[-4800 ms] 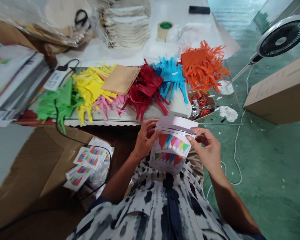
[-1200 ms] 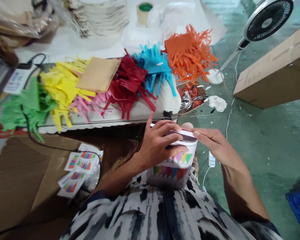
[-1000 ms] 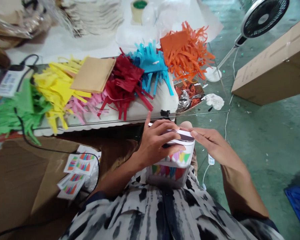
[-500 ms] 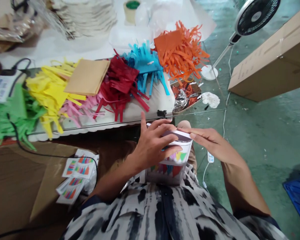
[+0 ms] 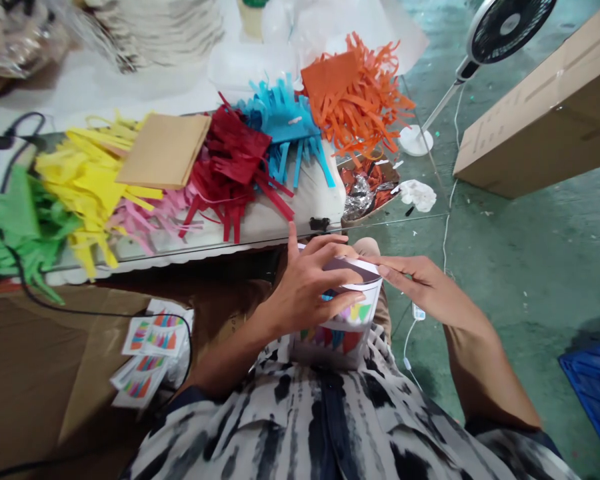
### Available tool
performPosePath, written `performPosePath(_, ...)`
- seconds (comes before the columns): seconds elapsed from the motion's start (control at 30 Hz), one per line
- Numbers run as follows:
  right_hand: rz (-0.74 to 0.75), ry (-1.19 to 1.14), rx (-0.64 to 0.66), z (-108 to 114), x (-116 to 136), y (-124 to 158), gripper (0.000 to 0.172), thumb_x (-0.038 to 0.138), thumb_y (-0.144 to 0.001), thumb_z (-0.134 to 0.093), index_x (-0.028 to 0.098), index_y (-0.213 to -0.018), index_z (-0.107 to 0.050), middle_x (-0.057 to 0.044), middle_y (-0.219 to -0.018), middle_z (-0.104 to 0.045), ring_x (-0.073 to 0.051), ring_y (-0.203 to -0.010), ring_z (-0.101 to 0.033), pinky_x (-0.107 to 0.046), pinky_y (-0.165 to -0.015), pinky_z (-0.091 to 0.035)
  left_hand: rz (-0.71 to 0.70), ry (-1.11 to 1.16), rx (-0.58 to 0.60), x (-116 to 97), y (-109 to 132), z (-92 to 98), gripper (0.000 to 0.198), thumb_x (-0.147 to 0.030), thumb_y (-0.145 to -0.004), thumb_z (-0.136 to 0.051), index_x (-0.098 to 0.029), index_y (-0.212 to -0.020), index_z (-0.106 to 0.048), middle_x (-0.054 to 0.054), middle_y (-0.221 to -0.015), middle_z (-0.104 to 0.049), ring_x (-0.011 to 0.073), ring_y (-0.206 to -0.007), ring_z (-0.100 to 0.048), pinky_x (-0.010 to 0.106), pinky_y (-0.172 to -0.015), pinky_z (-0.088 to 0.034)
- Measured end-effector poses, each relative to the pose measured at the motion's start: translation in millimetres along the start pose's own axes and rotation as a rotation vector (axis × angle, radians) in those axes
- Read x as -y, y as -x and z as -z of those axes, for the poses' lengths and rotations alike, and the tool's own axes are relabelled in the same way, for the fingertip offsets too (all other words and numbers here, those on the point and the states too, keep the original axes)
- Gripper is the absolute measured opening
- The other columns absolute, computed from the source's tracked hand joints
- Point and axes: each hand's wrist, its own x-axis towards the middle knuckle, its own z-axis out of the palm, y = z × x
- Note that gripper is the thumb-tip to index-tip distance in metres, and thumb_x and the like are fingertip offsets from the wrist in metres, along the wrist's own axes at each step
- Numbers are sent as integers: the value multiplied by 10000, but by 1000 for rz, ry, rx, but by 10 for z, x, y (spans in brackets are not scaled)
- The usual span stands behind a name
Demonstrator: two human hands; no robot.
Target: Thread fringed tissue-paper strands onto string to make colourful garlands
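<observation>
Left hand (image 5: 305,283), fingers spread, lies over top of folded white card (image 5: 330,343) at lap; bunting print shows on card. Right hand (image 5: 420,287), fingers straight, holds card's upper edge from other side. Left of card: printed cards (image 5: 153,337) on brown cardboard sheet (image 5: 30,360). Beyond card: red paper fringe (image 5: 225,167), blue paper fringe (image 5: 280,120), orange paper fringe (image 5: 350,100). Far right of card: cardboard carton (image 5: 540,113), floor fan (image 5: 510,27).
</observation>
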Motion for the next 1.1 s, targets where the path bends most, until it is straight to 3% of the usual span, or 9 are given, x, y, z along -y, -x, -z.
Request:
performPosePath(0.1,1,23,-2,27,37,3,399,518,-1053,-567,413,-1409,-714,43,-1207,-824,-275,-1122,-767,-423,-1038,-593,-4,6,16,12,6,-10,64,-375,-948,-758,-332,-988,-786,0,-1284,-764,263,-1429,-575,636,-1348,41)
performPosePath(0.23,12,2,77,141,7,-24,379,511,-1033,-607,394,-1362,-754,58,-1209,-823,-262,-1110,-768,-358,-972,-606,-21,-13,29,-33,-8,16,68,-359,-970,-730,-316,-1008,-768,2,-1292,-764,258,-1434,-571,638,-1353,29)
performPosePath(0.47,-22,-66,113,235,-77,-87,406,514,-1004,-650,336,-1349,-769,45,-1100,-836,-214,-966,-752,-316,-856,-607,22,-114,60,-175,-98,-2,131,-298,-953,-727,-316,-1077,-765,19,-1308,-761,337,-1466,-533,749,-1277,188)
performPosePath(0.63,-25,-46,136,234,-83,-124,385,506,-993,-657,346,-1317,-788,62,-1015,-831,-163,-829,-697,-278,-766,-573,-5,-94,134,-190,-160,-68,157,-229,-1005,-634,-266,-1119,-736,56,-1406,-717,324,-1507,-489,748,-1278,199)
performPosePath(0.8,-23,-8,145,271,-99,-156,373,521,-997,-632,328,-1250,-825,68,-852,-794,-121,-659,-596,-246,-610,-471,17,-23,130,-148,-149,-136,177,-205,-1001,-615,-255,-1135,-719,65,-1405,-703,272,-1377,-607,723,-1318,129)
performPosePath(0.97,-80,-236,154,275,-165,-205,331,488,-888,-778,257,-1118,-835,21,-835,-781,-109,-634,-598,-229,-548,-445,-29,-12,101,-123,-119,-175,172,-227,-1013,-603,-271,-1123,-729,35,-1384,-717,236,-1255,-677,667,-1358,83)
performPosePath(1.1,-79,-347,61,219,-177,-204,249,438,-853,-844,218,-931,-758,12,-799,-737,-93,-628,-576,-206,-511,-427,-55,12,93,-97,-129,-182,192,-222,-1005,-604,-248,-1152,-725,51,-1339,-735,234,-1219,-691,622,-1383,-63)
